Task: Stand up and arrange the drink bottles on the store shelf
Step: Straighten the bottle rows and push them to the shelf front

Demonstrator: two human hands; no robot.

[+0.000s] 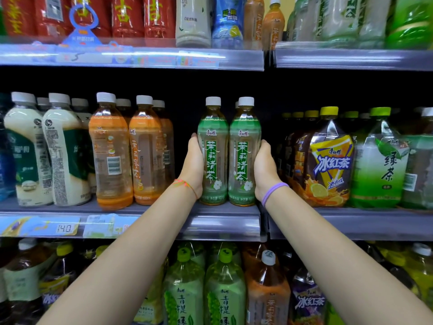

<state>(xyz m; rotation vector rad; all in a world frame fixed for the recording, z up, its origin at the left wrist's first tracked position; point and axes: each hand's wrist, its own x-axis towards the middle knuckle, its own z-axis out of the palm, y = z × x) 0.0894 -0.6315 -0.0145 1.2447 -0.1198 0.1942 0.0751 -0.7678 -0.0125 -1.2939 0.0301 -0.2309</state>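
Reaching from below, two bare arms meet at the middle shelf, where the left hand and right hand each cup a green tea bottle, fingers wrapped behind. Both bottles stand upright, touching, at the shelf's front edge. Orange bottles stand to the left, large bottles to the right.

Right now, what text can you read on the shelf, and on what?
"茉莉清茶": the two green-label bottles both hands hold.
"冰红茶": large iced tea bottle.
"绿茶": large green bottle.
"14.0": price tag.
"青提绿": lower-shelf bottles.
Other tags and barcodes: too blurred.
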